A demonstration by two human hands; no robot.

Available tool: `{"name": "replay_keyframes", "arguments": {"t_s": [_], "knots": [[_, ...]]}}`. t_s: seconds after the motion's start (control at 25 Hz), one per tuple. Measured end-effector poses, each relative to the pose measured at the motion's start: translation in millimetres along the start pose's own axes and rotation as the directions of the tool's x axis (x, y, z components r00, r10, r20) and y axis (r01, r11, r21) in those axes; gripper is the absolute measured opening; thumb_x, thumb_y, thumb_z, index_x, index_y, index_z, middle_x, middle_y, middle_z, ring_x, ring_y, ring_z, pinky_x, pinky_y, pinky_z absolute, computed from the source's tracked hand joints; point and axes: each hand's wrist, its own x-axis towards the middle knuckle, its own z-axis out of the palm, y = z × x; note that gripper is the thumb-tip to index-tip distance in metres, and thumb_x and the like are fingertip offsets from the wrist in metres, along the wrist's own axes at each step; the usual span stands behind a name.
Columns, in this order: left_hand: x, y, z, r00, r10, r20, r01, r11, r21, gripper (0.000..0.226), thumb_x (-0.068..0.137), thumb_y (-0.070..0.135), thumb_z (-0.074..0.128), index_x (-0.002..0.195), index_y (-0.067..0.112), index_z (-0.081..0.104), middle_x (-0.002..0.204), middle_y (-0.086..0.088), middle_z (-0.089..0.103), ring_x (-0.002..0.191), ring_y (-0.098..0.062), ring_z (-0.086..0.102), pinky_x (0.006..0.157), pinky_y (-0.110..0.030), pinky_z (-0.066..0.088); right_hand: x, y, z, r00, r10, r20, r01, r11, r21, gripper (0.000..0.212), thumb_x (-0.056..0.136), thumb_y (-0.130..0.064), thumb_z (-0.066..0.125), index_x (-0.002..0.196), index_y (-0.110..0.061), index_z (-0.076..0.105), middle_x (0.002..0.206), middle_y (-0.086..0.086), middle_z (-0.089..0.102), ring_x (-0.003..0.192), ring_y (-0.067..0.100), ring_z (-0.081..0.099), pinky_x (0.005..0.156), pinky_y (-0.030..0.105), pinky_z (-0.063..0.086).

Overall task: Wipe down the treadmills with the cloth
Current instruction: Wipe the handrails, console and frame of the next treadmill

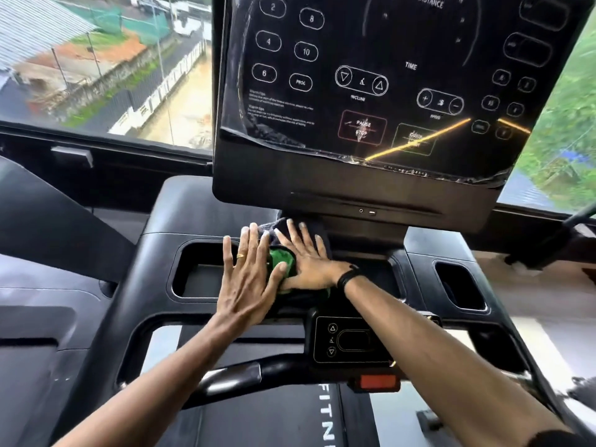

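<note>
Here, two hands lie flat on a cloth (282, 264) in the middle of a black treadmill (135, 285), just under its big screen (371, 75). The cloth is green in the gap between the hands, with a dark part showing past the fingertips, up by the foot of the screen.

The left hand (248, 275) has its fingers straight and spread wide, pressing down on the left side of the cloth. It has a gold ring (240, 255) on one finger. The right hand (306, 256) is flat too, fingers spread and pointing up toward the screen, and it presses on the right side of the cloth. Its thumb touches the thumb side of the left hand. A black band (347, 278) goes round the right wrist. Neither hand curls round the cloth; they just push on it.

On each side of the hands there is a deep cup holder (200, 275). Below the right arm sits a small button panel (348, 340), and under that a red clip (377, 382). The screen has a thin plastic film that is torn along the bottom. A window (106, 59) behind shows roofs and a road.
</note>
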Motion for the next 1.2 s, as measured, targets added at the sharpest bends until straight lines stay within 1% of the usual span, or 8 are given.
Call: {"name": "replay_keyframes", "arguments": {"t_s": [0.12,0.32,0.52,0.64,0.76,0.84,0.92,1.2], "knots": [[-3,-2,0,0.999,0.010,0.032,-0.012,0.998,0.058,0.083,0.098,0.062,-0.001,0.157,0.008,0.018,0.166,-0.014,0.006,0.154,-0.021,-0.005,0.121,-0.047,-0.017,-17,42,-3,0.997,0.060,-0.055,-0.062,0.998,-0.031,0.113,0.081,-0.075,0.057,0.152,-0.039,-0.022,0.149,-0.010,-0.046,0.139,0.014,-0.042,0.119,0.047,-0.020],[-4,4,4,0.997,0.012,0.078,-0.024,0.986,0.162,0.083,0.099,0.062,-0.002,0.156,0.006,0.021,0.165,-0.015,0.011,0.154,-0.022,0.002,0.121,-0.048,-0.015,-61,123,-6,0.894,0.443,-0.061,-0.441,0.896,0.051,0.126,0.068,-0.093,0.038,0.149,-0.028,-0.034,0.150,0.002,-0.048,0.143,0.023,-0.038,0.120,0.054,-0.014],[-2,8,4,0.999,0.002,0.054,-0.011,0.985,0.172,0.086,0.099,0.064,0.001,0.156,0.003,0.021,0.164,-0.016,0.013,0.154,-0.023,0.004,0.122,-0.052,-0.011,-46,110,2,0.813,0.565,-0.140,-0.541,0.823,0.175,0.133,0.072,-0.092,0.038,0.148,-0.009,-0.034,0.153,0.021,-0.041,0.144,0.036,-0.034,0.118,0.059,-0.013],[-1,11,4,0.998,-0.009,0.063,-0.002,0.984,0.176,0.086,0.098,0.065,0.002,0.157,0.004,0.014,0.165,-0.015,0.007,0.154,-0.023,0.001,0.122,-0.053,-0.010,-18,71,13,0.898,0.417,-0.141,-0.408,0.909,0.088,0.139,0.063,-0.099,0.028,0.147,-0.008,-0.033,0.148,0.029,-0.043,0.139,0.042,-0.039,0.116,0.060,-0.016],[0,12,3,0.998,-0.016,0.061,0.005,0.985,0.171,0.086,0.097,0.066,0.003,0.158,0.005,0.009,0.166,-0.014,0.002,0.154,-0.022,-0.003,0.121,-0.053,-0.013,7,33,16,0.990,-0.007,-0.141,-0.018,0.985,-0.173,0.123,0.074,-0.088,0.041,0.151,-0.022,-0.028,0.152,0.021,-0.042,0.138,0.037,-0.043,0.117,0.059,-0.015],[2,12,1,0.998,-0.020,0.061,0.008,0.984,0.177,0.086,0.096,0.066,0.001,0.158,0.007,0.008,0.166,-0.012,0.000,0.154,-0.021,-0.005,0.120,-0.051,-0.016,17,24,11,0.952,-0.270,-0.143,0.233,0.945,-0.232,0.106,0.086,-0.063,0.058,0.154,-0.030,-0.016,0.160,0.012,-0.032,0.142,0.031,-0.038,0.119,0.052,-0.018],[1,10,1,0.997,-0.038,0.061,0.026,0.981,0.193,0.087,0.096,0.067,0.001,0.158,0.007,0.009,0.166,-0.012,0.001,0.154,-0.021,-0.005,0.120,-0.051,-0.016,15,36,8,0.892,-0.416,-0.179,0.372,0.898,-0.234,0.095,0.088,-0.060,0.059,0.157,-0.033,-0.002,0.165,0.002,-0.017,0.148,0.021,-0.029,0.120,0.041,-0.018],[-1,8,1,0.993,-0.034,0.110,0.005,0.967,0.254,0.088,0.097,0.067,-0.002,0.158,0.006,0.014,0.166,-0.012,0.006,0.154,-0.022,0.001,0.120,-0.053,-0.015,-44,158,5,0.908,-0.299,-0.293,0.251,0.949,-0.189,0.086,0.086,-0.072,0.049,0.156,-0.042,0.010,0.165,-0.020,-0.007,0.150,0.002,-0.017,0.125,0.040,-0.004]]}}
